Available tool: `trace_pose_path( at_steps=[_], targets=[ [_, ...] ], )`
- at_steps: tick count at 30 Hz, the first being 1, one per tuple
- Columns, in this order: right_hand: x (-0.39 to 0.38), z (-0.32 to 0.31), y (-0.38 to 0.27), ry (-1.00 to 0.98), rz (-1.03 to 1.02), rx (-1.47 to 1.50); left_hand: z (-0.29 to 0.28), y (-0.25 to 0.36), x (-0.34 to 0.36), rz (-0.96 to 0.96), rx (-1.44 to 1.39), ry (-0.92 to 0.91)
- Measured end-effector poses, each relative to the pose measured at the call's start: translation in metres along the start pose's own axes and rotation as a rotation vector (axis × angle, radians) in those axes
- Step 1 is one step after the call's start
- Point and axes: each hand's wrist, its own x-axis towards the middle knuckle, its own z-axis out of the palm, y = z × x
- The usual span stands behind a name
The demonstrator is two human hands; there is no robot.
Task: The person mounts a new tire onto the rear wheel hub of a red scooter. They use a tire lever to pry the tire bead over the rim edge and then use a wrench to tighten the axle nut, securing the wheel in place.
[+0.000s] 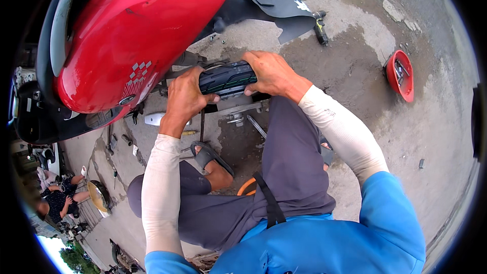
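Note:
Between my hands is a black wheel tyre (228, 76) with a grooved tread, beside the rear of a red scooter (147, 35). My left hand (186, 94) grips the tyre's left end, its thumb along the near side. At the right end, my right hand (271, 74) clasps the tyre with fingers over the top and thumb on the near edge. Just below the tyre runs a metal swingarm bar (238, 109) with a bolt and nut (235, 118) on it. The wheel's lower part is hidden behind the bar and my leg.
A red bowl-like container (401, 76) holding metal tools sits at the right. A power drill (320, 28) lies beyond, beside a black mat-like sheet (284, 5). A silver rod-like tool (257, 127), a silver cover (154, 118) and small parts lie near my feet. Another person (61, 198) sits far left.

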Motion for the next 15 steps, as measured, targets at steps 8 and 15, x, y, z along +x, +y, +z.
trace_pose_path(
  at_steps=[8, 15],
  targets=[
    [0.002, -0.006, -0.002, -0.034, 0.05, 0.033, -0.004, -0.006, 0.004, -0.005, -0.046, -0.068],
    [-0.001, -0.005, -0.004, -0.031, 0.062, 0.058, -0.006, -0.023, -0.002, 0.063, -0.116, -0.04]
  ],
)
